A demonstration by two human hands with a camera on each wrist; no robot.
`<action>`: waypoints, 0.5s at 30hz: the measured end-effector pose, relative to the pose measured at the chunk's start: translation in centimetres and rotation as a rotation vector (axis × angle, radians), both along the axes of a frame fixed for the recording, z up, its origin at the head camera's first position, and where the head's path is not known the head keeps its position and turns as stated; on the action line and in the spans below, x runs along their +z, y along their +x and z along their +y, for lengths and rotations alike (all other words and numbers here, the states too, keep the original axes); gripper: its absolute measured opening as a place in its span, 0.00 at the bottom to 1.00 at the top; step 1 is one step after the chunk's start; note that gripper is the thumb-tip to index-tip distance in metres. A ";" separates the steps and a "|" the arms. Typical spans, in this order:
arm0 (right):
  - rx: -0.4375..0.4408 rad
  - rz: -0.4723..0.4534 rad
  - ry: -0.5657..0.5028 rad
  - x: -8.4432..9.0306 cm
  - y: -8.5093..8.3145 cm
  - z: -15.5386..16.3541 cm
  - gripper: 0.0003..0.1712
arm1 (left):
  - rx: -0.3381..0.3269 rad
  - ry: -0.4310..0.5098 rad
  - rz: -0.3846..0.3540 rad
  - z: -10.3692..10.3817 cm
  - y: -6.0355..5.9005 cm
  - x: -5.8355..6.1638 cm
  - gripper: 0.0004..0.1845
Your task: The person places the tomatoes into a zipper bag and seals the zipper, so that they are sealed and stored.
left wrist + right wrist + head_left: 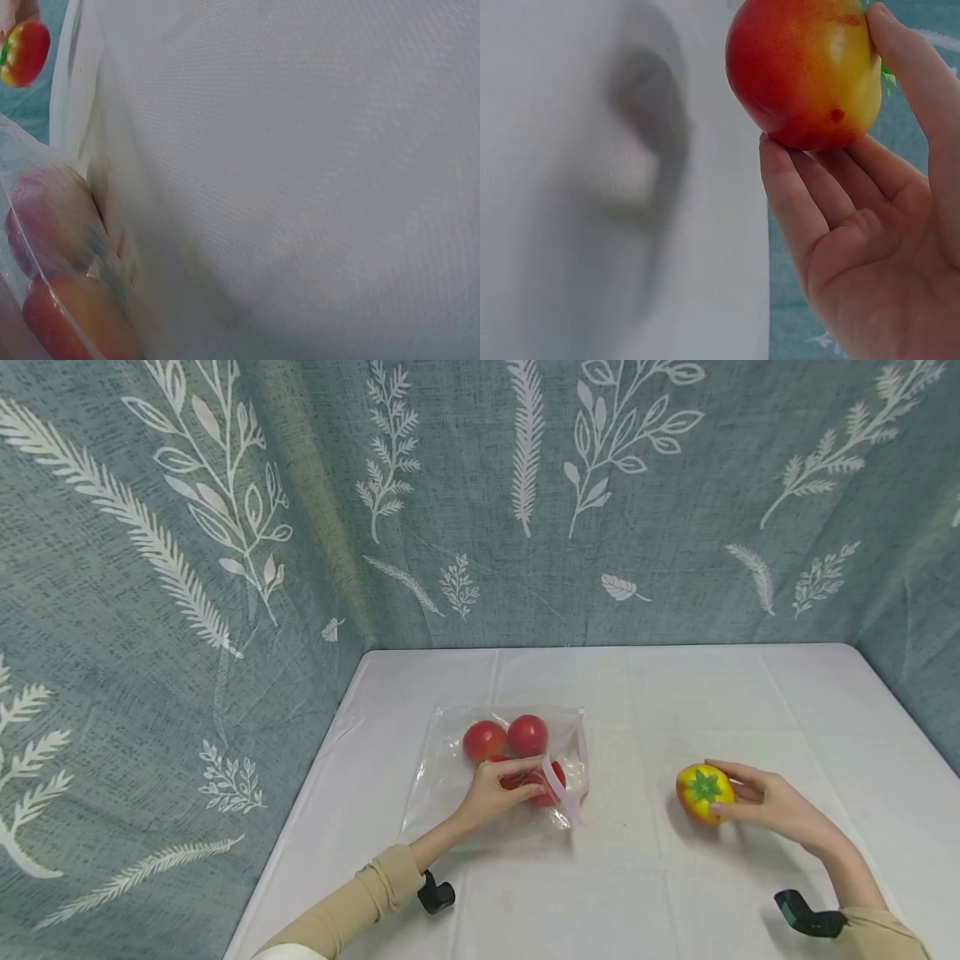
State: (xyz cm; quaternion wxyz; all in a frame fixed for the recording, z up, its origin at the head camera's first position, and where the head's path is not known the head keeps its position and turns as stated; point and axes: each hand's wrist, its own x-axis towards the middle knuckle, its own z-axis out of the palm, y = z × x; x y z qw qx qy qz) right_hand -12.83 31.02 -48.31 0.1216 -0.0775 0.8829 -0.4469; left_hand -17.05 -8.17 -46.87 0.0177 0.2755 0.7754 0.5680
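A clear plastic bag (450,777) lies on the table with several round red fruits (483,741) inside. My left hand (491,793) pinches the bag near its mouth, whose pale edge (573,797) stands partly open at the right. Some of the fruits are half hidden behind that hand. Over to the right, my right hand (780,806) holds a red-and-yellow fruit (693,789) with a green star-shaped top between thumb and fingers. In the right wrist view the fruit (802,75) rests on the fingertips, held above the table; its exact kind is unclear.
The table (637,893) has a white cloth. A blue-green curtain (480,585) with white leaf prints hangs behind it and along the left side. Dark wrist devices (435,893) sit on both forearms.
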 end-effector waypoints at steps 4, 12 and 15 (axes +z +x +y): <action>-0.009 0.007 -0.002 0.2 -0.1 0.0 0.40 | 0.003 -0.005 0.008 0.0 0.0 0.0 0.22; -0.044 0.007 -0.019 1.1 -0.4 -0.1 0.40 | 0.004 -0.005 0.004 0.0 0.0 -0.1 0.22; -0.052 0.019 -0.020 1.3 -0.4 -0.2 0.40 | 0.004 -0.006 -0.001 0.0 0.0 -0.1 0.23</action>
